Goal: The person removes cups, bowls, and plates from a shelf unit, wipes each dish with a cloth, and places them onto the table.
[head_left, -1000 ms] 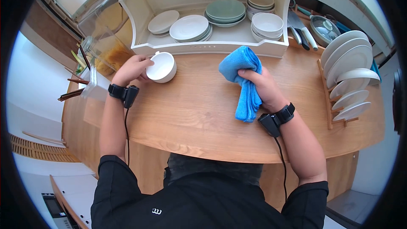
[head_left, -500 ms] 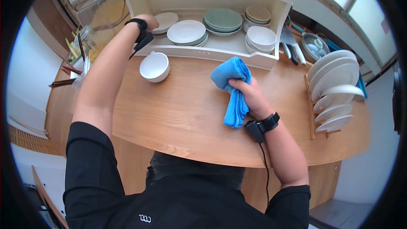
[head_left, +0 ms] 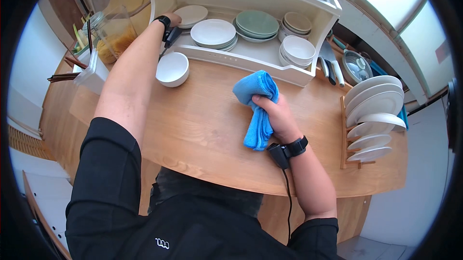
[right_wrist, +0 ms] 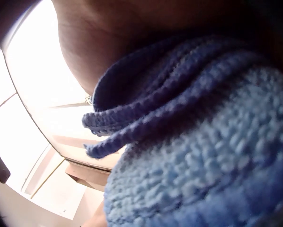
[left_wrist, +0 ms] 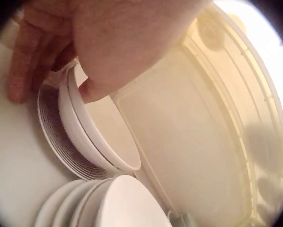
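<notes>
The left hand (head_left: 174, 19) reaches into the white shelf at its left end. In the left wrist view, that hand (left_wrist: 80, 52) pinches the rim of the upper white dishes (left_wrist: 92, 130), thumb inside and fingers outside, with more dishes stacked beneath. The right hand (head_left: 279, 115) grips a folded blue cloth (head_left: 258, 130) above the wooden table. Folds of the cloth (right_wrist: 203, 156) fill much of the right wrist view. A white cup (head_left: 172, 69) stands on the table below the left wrist.
The shelf (head_left: 231, 61) also holds white plates (head_left: 212, 33), green plates (head_left: 256, 23) and stacked bowls (head_left: 298, 49). A wooden rack of plates (head_left: 374, 108) stands at the right, near knives (head_left: 337, 72). Chopsticks in a holder (head_left: 91, 74) are at the left.
The left hand has left the white cup and moved up to the dishes at the shelf's left end. The right hand still holds the cloth; the head view has shifted.
</notes>
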{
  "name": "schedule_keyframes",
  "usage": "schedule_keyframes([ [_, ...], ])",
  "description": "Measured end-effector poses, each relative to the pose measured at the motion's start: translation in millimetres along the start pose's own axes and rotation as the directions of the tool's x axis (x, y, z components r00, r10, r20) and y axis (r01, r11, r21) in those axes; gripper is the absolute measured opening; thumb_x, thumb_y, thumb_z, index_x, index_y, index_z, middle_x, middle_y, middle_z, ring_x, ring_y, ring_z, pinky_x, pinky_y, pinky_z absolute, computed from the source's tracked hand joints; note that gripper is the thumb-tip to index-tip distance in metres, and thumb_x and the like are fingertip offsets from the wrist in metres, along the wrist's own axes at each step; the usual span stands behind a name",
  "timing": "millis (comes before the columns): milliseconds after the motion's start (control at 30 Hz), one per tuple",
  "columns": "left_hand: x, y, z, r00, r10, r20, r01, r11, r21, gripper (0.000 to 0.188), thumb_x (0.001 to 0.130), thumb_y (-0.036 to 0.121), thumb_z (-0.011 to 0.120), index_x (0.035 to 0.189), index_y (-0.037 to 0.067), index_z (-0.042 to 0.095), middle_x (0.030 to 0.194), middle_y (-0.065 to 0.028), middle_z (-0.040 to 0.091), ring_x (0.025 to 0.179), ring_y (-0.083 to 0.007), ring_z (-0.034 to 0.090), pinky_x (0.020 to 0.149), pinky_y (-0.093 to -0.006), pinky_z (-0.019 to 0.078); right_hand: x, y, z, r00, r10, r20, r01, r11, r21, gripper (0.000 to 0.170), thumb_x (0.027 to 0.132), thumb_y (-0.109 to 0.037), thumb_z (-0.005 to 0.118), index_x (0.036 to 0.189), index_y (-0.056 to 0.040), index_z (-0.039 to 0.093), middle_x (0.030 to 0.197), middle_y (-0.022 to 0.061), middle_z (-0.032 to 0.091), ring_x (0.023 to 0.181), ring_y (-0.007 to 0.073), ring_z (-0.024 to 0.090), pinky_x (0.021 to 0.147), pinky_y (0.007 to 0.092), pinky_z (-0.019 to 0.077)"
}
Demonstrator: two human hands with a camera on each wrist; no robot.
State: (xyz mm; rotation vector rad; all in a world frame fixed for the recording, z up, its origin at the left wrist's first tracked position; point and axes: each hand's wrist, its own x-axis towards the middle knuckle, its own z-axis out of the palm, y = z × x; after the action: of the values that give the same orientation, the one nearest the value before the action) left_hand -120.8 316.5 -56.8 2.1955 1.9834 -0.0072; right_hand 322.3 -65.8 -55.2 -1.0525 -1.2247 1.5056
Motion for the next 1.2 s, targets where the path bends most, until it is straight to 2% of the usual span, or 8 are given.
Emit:
schedule_keyframes([
  [67,-1,-2,3,0.983,0.167,0.071,-0.178,0.963,0.204,0.041,0.104,0.032,0.055,0.116,-0.004,0.073,0.110,-0.0224,0.077,0.100,-0.0327,0.077,0.080,-0.0467,0.0625,1,2,1,1.000,-0.002,0.004,0.002,1.000,0.009,0.022,0.100,-0.017,0.076,0.119,-0.0062,0.074,0.102,-0.0025,0.070,0.092,0.0088,0.061,0.082,0.0287,0.0509],
  [100,-15,12,0,0.989,-0.060,0.139,0.100,0.949,-0.299,0.037,0.104,0.028,0.055,0.116,-0.003,0.072,0.112,-0.0231,0.076,0.098,-0.0338,0.078,0.074,-0.0463,0.0644,2,2,1,1.000,-0.029,0.006,0.029,1.000,0.006,0.023,0.100,-0.017,0.076,0.119,-0.0061,0.074,0.104,-0.0023,0.071,0.093,0.0090,0.062,0.084,0.0287,0.0508],
  [133,-28,26,-2,0.928,-0.219,0.301,0.370,0.623,-0.689,0.033,0.104,0.024,0.055,0.116,-0.003,0.070,0.113,-0.0238,0.076,0.096,-0.0349,0.078,0.069,-0.0460,0.0664,2,3,1,0.998,-0.057,0.007,0.057,0.998,0.002,0.023,0.100,-0.017,0.076,0.120,-0.0059,0.074,0.105,-0.0022,0.071,0.095,0.0091,0.062,0.086,0.0288,0.0508],
  [333,-72,72,-14,0.886,-0.390,0.250,0.290,0.046,-0.956,0.033,0.101,0.019,0.057,0.123,-0.005,0.064,0.112,-0.0254,0.075,0.079,-0.0347,0.079,0.064,-0.0438,0.0694,0,-2,0,1.000,-0.009,0.020,0.009,1.000,-0.010,0.023,0.100,-0.017,0.075,0.120,-0.0050,0.074,0.109,-0.0014,0.072,0.098,0.0096,0.062,0.089,0.0293,0.0505],
  [567,-30,33,-3,0.950,-0.250,0.188,0.259,0.292,-0.921,0.028,0.099,0.017,0.054,0.113,-0.004,0.067,0.094,-0.0235,0.076,0.074,-0.0297,0.077,0.062,-0.0437,0.0650,2,4,-4,0.999,-0.027,0.026,0.027,1.000,-0.011,0.025,0.100,-0.018,0.075,0.120,-0.0044,0.074,0.108,-0.0012,0.072,0.097,0.0094,0.062,0.088,0.0290,0.0503],
  [700,-44,45,-19,0.944,-0.313,0.107,0.167,0.171,-0.971,0.032,0.107,0.012,0.050,0.123,-0.010,0.065,0.112,-0.0267,0.076,0.094,-0.0293,0.080,0.074,-0.0360,0.0695,1,-2,-2,1.000,-0.008,0.022,0.009,1.000,-0.009,0.025,0.099,-0.019,0.076,0.120,-0.0044,0.074,0.108,-0.0010,0.073,0.097,0.0091,0.062,0.087,0.0289,0.0505],
  [800,-59,48,-30,0.981,-0.194,-0.014,-0.051,-0.187,-0.981,0.042,0.110,0.005,0.044,0.145,-0.018,0.039,0.146,-0.0347,0.056,0.124,-0.0431,0.070,0.099,-0.0442,0.0693,1,3,-1,1.000,-0.012,0.010,0.012,1.000,-0.007,0.026,0.099,-0.019,0.076,0.120,-0.0045,0.074,0.108,-0.0006,0.073,0.096,0.0093,0.062,0.086,0.0291,0.0510],
  [1200,-261,147,-69,0.984,0.168,0.053,0.064,-0.061,-0.996,0.051,0.104,0.006,0.051,0.148,-0.017,0.038,0.140,-0.0275,0.061,0.119,-0.0370,0.072,0.104,-0.0444,0.0663,12,-17,-56,0.988,0.032,-0.152,0.012,0.960,0.280,0.024,0.101,-0.019,0.073,0.121,-0.0061,0.072,0.100,0.0016,0.073,0.084,0.0121,0.068,0.074,0.0289,0.0557],
])
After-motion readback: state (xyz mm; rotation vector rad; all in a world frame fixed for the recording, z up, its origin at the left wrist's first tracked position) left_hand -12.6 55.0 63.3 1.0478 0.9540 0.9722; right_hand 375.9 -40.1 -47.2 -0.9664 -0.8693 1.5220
